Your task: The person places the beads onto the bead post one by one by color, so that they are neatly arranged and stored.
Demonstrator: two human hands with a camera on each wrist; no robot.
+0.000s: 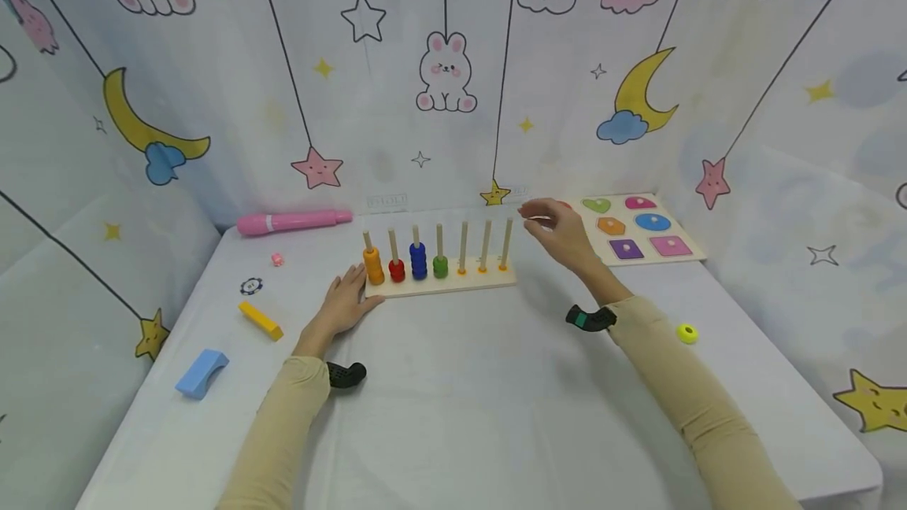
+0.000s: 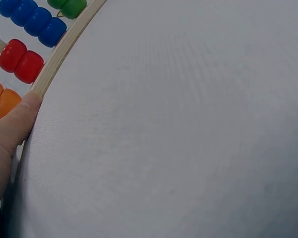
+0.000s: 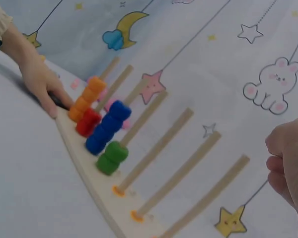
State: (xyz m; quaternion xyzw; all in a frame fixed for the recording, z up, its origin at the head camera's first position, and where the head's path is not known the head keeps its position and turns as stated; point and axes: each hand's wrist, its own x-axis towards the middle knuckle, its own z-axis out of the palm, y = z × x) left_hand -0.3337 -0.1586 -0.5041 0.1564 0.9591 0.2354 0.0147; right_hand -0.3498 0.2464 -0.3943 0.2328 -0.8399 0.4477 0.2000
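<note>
Left hand (image 1: 347, 301) lies flat on the table (image 1: 453, 415) with relaxed fingers, its thumb pressed against the near left corner of the wooden peg board (image 1: 439, 283); its grip closes on nothing. The right hand (image 1: 560, 230) hangs in the air just right of the board, apart from it, fingers loosely curled; whether that grip holds anything cannot be told from these views. The peg board stands in the middle of the table with seven upright pegs. From the left they carry orange beads (image 1: 372, 266), red beads (image 1: 397, 270), blue beads (image 1: 418, 260) and green beads (image 1: 440, 266); the three right-hand pegs show bare wood above small coloured rings at their feet. Behind the right hand lies a shape puzzle board (image 1: 641, 228). A yellow ring (image 1: 686, 332) sits on the table right of the right forearm. On the left side lie a pink roller (image 1: 294, 221), a yellow block (image 1: 260, 320) and a blue arch block (image 1: 201, 373).
</note>
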